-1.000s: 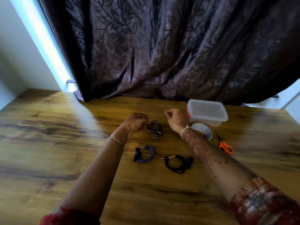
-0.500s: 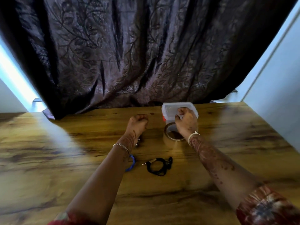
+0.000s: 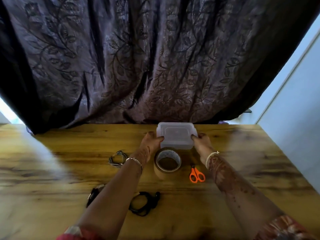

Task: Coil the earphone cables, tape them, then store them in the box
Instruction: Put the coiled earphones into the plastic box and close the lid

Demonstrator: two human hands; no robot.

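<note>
A clear plastic box [image 3: 175, 135] with its lid on stands at the far middle of the wooden table [image 3: 52, 170]. My left hand [image 3: 151, 142] grips its left side and my right hand [image 3: 201, 141] grips its right side. A grey coiled earphone cable [image 3: 116, 159] lies to the left of my left wrist. A black coiled cable [image 3: 143, 202] lies nearer to me, between my forearms. Another dark coil [image 3: 94, 194] is partly hidden under my left forearm. A roll of brown tape [image 3: 167, 162] stands just in front of the box.
Orange-handled scissors [image 3: 196, 174] lie right of the tape roll, beside my right forearm. A dark patterned curtain [image 3: 138, 58] hangs right behind the table's far edge. A pale wall [image 3: 297, 101] runs along the right side.
My left hand let go of the grey coil, which now lies on the table, and moved right to the box. My right hand shifted to the box's right side. The view turned right.
</note>
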